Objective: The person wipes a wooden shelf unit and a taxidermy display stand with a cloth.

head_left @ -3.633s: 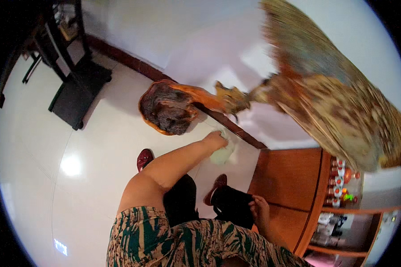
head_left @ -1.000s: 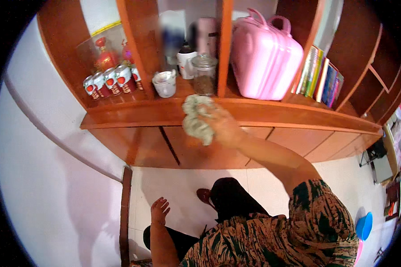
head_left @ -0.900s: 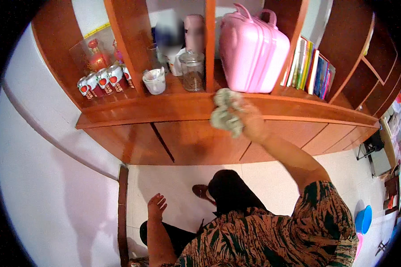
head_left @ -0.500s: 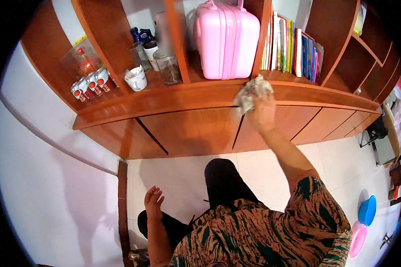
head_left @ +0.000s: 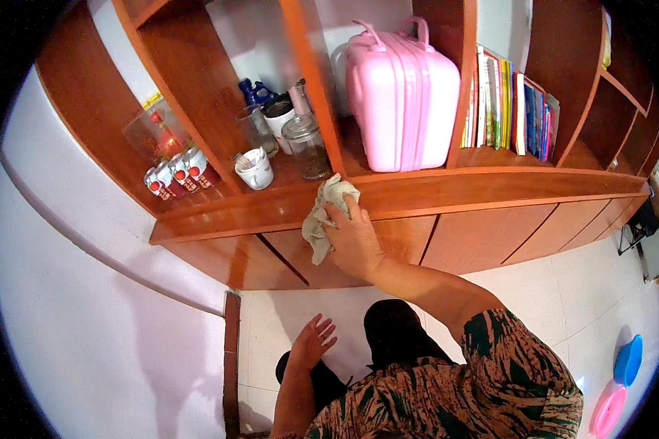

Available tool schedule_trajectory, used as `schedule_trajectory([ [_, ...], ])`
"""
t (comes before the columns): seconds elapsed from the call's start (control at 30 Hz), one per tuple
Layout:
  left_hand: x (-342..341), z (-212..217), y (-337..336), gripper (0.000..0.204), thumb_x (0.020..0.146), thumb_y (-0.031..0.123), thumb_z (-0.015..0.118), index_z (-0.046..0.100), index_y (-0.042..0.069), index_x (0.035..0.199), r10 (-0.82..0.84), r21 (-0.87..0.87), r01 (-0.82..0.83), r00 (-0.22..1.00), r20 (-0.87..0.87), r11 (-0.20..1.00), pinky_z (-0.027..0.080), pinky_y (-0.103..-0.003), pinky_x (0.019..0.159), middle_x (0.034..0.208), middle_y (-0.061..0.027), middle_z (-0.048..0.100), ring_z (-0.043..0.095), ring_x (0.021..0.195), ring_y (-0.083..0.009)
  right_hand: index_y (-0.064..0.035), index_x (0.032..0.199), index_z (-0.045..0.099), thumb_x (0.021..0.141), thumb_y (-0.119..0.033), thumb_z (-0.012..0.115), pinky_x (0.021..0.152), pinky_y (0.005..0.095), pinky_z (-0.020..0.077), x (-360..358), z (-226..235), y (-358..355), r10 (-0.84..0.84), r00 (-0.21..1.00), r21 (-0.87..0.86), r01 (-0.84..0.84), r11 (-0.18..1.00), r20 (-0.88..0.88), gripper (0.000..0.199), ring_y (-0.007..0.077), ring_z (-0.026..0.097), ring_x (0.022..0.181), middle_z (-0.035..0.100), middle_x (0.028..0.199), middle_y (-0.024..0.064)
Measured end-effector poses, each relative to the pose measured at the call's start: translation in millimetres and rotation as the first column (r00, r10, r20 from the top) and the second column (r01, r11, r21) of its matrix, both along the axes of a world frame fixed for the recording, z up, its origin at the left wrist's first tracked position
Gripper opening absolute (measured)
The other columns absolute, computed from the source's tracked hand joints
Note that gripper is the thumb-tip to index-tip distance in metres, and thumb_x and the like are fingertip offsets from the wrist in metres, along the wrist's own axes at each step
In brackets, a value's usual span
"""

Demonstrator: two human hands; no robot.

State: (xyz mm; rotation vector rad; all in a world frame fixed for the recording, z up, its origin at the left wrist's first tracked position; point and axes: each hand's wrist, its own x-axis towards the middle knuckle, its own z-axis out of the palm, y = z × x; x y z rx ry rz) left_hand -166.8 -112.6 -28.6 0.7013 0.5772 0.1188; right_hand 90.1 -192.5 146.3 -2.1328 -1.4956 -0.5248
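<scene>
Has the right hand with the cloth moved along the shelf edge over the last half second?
Yes. The right hand and cloth went leftward: before, beneath the pink suitcase's right side; now left of it, below the glass jar.

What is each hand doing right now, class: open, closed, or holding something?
Left hand: open, fingers spread, holding nothing, hanging low near the floor.
Right hand: closed on a crumpled cloth, pressed against the front edge of the wooden shelf.

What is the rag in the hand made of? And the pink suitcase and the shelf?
The rag in the right hand looks like soft, pale cloth: it crumples and hangs in folds. The pink suitcase seems hard glossy plastic, with moulded ribs and shine. The shelf looks like reddish-brown varnished wood or veneer, smooth and reflective.
</scene>
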Motion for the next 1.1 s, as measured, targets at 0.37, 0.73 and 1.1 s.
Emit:
schedule_trajectory([
  [0.37,48,-39,16,0.061,0.092,0.035,0.058,0.036,0.009,0.142,-0.061,0.014,0.061,0.998,-0.007,0.998,0.040,-0.046,0.104,0.142,-0.0140,0.042,0.044,0.128,-0.0301,-0.0153,0.129,0.057,0.069,-0.008,0.071,0.105,0.0463,0.0368,91,-18,-157,-0.310,0.938,0.101,0.297,0.949,0.153,0.062,0.0383,0.046,0.123,0.053,0.135,0.0104],
  [0.73,16,-30,28,0.056,0.092,0.031,0.058,0.040,0.008,0.139,0.085,0.080,-0.082,0.995,-0.042,0.993,0.042,-0.044,0.101,0.136,-0.0136,0.048,0.048,0.123,-0.0286,0.0005,0.106,0.066,0.067,-0.018,0.071,0.095,0.0483,0.0416,14,-5,-29,-0.291,0.935,0.188,0.255,0.948,0.203,0.043,0.0440,0.046,0.110,0.058,0.116,0.0187],
  [1.1,37,-71,20,0.031,0.085,0.028,0.065,0.061,0.012,0.112,0.109,0.260,-0.050,0.970,-0.216,0.964,0.047,-0.030,0.075,0.097,-0.0018,0.065,0.061,0.088,-0.0149,-0.0018,0.117,0.062,0.065,-0.006,0.067,0.103,0.0451,0.0389,-55,8,135,0.192,0.977,0.031,-0.195,0.980,0.096,0.052,0.0440,0.040,0.119,0.053,0.126,0.0194],
])
